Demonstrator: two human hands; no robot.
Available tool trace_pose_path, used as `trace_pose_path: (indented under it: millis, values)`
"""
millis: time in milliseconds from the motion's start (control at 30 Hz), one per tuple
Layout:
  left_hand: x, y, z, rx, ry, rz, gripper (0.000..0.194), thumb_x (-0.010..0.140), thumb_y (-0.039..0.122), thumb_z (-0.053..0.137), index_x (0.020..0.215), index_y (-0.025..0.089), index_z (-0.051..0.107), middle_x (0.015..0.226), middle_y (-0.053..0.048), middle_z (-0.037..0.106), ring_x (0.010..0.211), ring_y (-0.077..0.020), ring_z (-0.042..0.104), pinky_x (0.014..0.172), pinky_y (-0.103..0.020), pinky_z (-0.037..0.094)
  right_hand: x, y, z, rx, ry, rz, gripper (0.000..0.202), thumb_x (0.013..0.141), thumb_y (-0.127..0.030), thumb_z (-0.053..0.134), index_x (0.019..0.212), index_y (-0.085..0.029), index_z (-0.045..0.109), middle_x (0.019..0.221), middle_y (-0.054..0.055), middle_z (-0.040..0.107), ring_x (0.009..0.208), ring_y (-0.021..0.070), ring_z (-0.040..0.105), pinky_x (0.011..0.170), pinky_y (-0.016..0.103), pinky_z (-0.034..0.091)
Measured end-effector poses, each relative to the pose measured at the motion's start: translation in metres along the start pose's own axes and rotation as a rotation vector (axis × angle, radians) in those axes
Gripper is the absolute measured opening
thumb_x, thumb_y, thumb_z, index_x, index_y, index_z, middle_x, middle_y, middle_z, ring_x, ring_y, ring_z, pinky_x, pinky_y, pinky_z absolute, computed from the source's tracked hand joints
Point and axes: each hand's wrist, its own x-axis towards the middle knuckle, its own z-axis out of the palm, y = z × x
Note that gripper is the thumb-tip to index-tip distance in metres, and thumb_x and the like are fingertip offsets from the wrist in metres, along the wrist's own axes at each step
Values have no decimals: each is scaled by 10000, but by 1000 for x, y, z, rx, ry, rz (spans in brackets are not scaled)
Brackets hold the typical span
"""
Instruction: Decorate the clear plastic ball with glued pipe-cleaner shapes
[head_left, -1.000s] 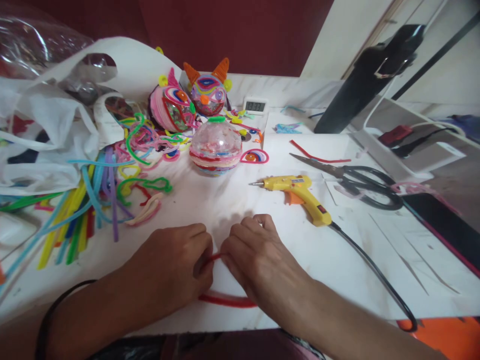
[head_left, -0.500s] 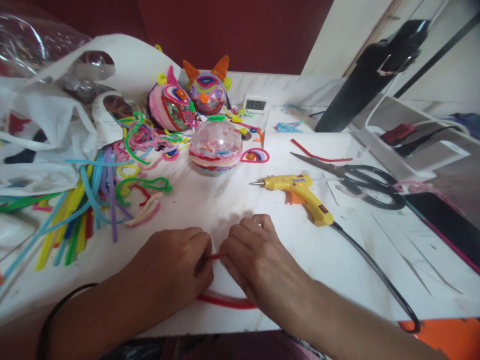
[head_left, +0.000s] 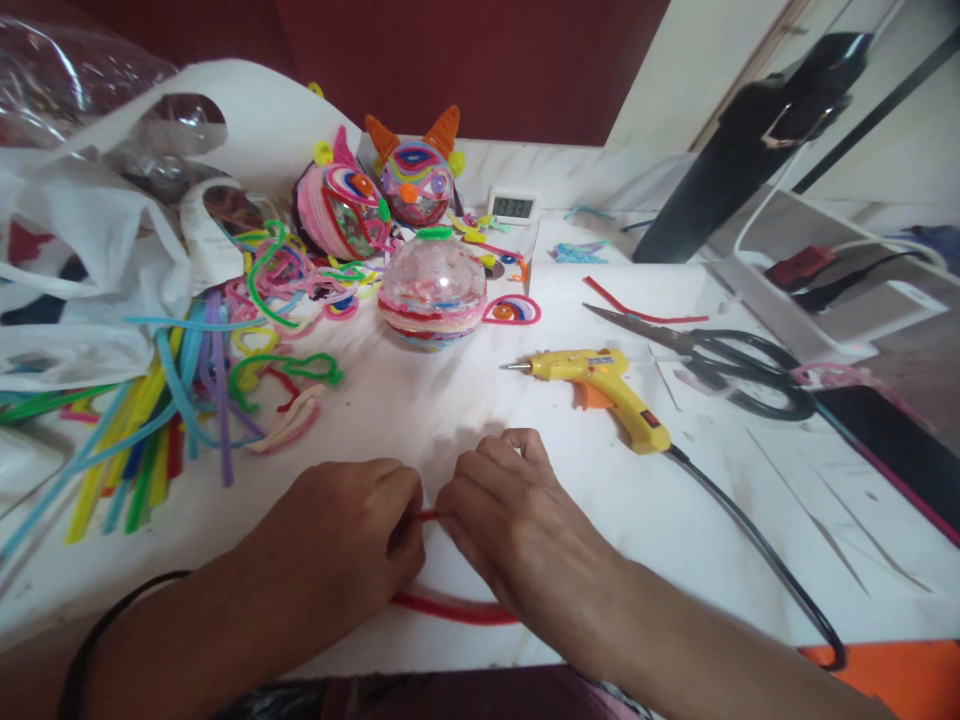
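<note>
Close together near the table's front edge, my left hand (head_left: 360,530) and my right hand (head_left: 506,520) both pinch a red pipe cleaner (head_left: 457,607). A short stretch of it shows between the fingertips, and a longer curve lies on the table below the hands. The fingertips themselves are mostly hidden. Beyond the hands stands a clear ball (head_left: 433,285) wrapped round its lower half with coloured pipe cleaners, a green piece on top. A pink-edged eye shape (head_left: 512,312) lies at its right. The yellow glue gun (head_left: 581,368) rests right of my right hand.
Loose pipe cleaners (head_left: 150,440) and a white plastic bag (head_left: 82,270) crowd the left. Two decorated balls, one orange-eared (head_left: 415,185), stand behind, near a small timer (head_left: 511,207). Scissors (head_left: 697,345), a phone (head_left: 892,450) and a black bottle (head_left: 735,160) are at right; the glue gun's cable (head_left: 765,545) runs frontward.
Almost nothing differs. Both hands keep their pinch on the red pipe cleaner, and the view has shifted very slightly.
</note>
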Motion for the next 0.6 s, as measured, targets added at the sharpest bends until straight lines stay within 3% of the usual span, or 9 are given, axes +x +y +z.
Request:
trace_pose_path:
  millis: [600]
  values:
    - [2,0,-1,-57,5,-32,200,746,51,423,618,183,502,542,28,519,472,-128,495,484,-257,294,1,2,0,34,-9,-54,228,954,-69,470,767,-144,576,753,35,542,749,192,451,777,381,291]
